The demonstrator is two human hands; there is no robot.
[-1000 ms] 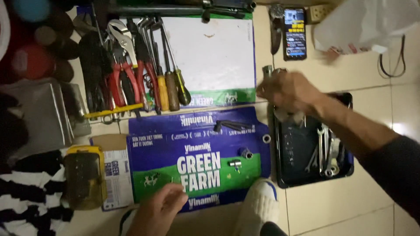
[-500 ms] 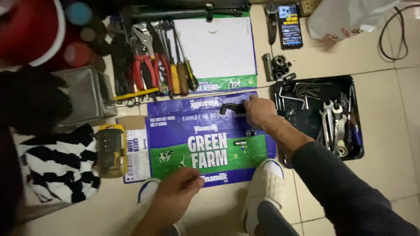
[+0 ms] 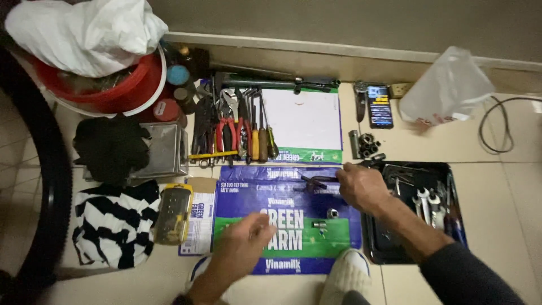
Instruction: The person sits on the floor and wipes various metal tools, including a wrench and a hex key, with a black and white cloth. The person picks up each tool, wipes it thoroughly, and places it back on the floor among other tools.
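Head view looks down at a dark metal tool (image 3: 316, 182) lying on a flattened blue and green carton (image 3: 285, 217) spread on the tiled floor (image 3: 497, 186); the right hand (image 3: 361, 186) closes its fingers on that tool's end at the carton's upper right edge. Just below it sit two small sockets (image 3: 326, 218) on the green band. The left hand (image 3: 245, 240) rests loosely open on the carton's lower left, blurred, holding nothing. Right of the carton a black tray (image 3: 415, 257) holds wrenches (image 3: 427, 203). Above, pliers and screwdrivers (image 3: 243, 135) lie in a row beside a white sheet (image 3: 302, 121).
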